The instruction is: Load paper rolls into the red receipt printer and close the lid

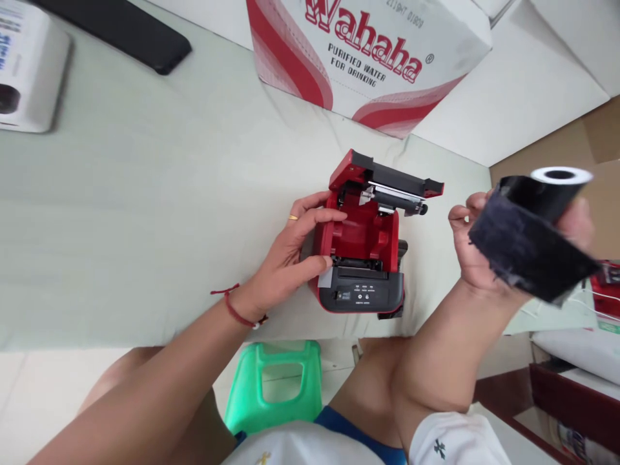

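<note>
A small red and black printer (pixel 361 300) sits on the table with its lid (pixel 387 181) raised and its red inner compartment bared. My left hand (pixel 283 252) holds the printer's left side, fingers over the compartment wall and thumb near the front edge. To the right of the printer, in the air, my right hand (pixel 477 261) grips a black roll (pixel 537 242) with a white end around a dark centre. A loose, ragged-edged flap hangs from the roll and hides part of the hand.
A Wahaha water carton (pixel 358 64) stands behind the printer. At the upper left lie a long black object (pixel 130 32) and a white box (pixel 36 71). Below the table edge is a green stool (pixel 274 413). Red items (pixel 605 290) and a white cable are at the right.
</note>
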